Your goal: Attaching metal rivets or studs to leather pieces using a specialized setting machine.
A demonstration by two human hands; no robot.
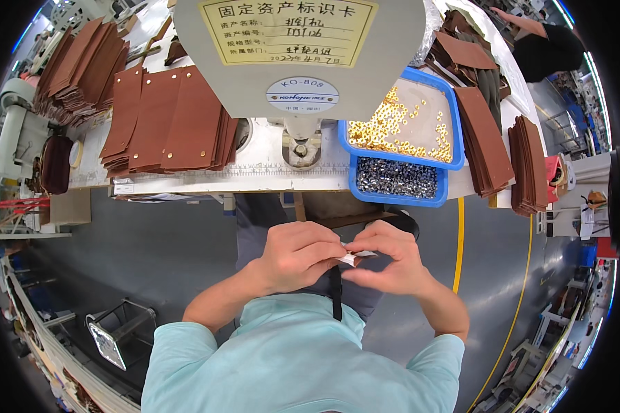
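In front of my body, below the table's near edge, my left hand (300,253) and my right hand (390,258) come together with bent fingers. Pinched between them is a small piece, white with a reddish-brown edge (351,259); the fingers hide most of it, so its kind is unclear. Above them stands a grey press machine (241,89), its lower die (302,153) on the white table. To its right, a blue tray (455,110) holds many gold-coloured ring-like fittings (375,124). Small silver fittings (396,177) fill a second blue tray (360,195) under its front edge.
Brown panels with metal snaps (165,124) lie fanned left of the machine, with a taller stack (83,65) behind. More brown panels (486,144) lie at the right. A metal-framed stool (120,330) stands on the floor at lower left. Another person (554,48) is at far right.
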